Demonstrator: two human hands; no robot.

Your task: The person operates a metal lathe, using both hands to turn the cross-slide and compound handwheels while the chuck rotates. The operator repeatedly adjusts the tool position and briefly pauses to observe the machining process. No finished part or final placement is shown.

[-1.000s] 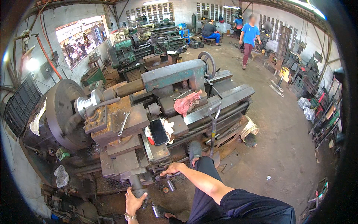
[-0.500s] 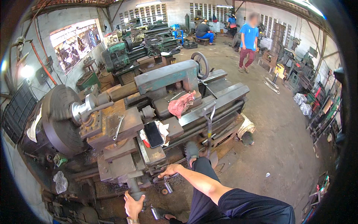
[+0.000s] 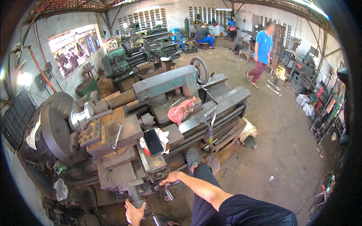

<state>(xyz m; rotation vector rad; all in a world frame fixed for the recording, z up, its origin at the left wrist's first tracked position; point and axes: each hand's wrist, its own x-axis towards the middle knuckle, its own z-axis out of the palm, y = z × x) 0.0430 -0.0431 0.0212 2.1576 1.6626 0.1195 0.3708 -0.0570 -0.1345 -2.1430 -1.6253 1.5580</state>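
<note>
A large metal lathe (image 3: 166, 84) fills the middle of the view. At its lower front my left hand (image 3: 134, 213) curls round the end of a dark cylindrical feed handle (image 3: 134, 194). To the right of it, my right hand (image 3: 171, 178) grips a handwheel (image 3: 161, 185) under the carriage, its far side hidden. A shiny metal workpiece (image 3: 83, 113) sits between the big round faceplate (image 3: 60, 126) and the tailstock (image 3: 166, 83), beside the tool post (image 3: 90, 135). On the carriage lie a wrench (image 3: 118, 135) and a black phone (image 3: 154, 142) on white cloth.
A pink rag (image 3: 181, 110) lies by the tailstock. A bent metal lever (image 3: 210, 130) stands up near my raised foot (image 3: 192, 157). A person in a blue shirt (image 3: 264, 43) walks at the far right; another sits (image 3: 204, 34) at the back. Green lathes (image 3: 124, 60) stand behind.
The person in blue has walked to the right. My view has shifted slightly. Both my hands stay at the same controls, the left one shifted a little downward in view.
</note>
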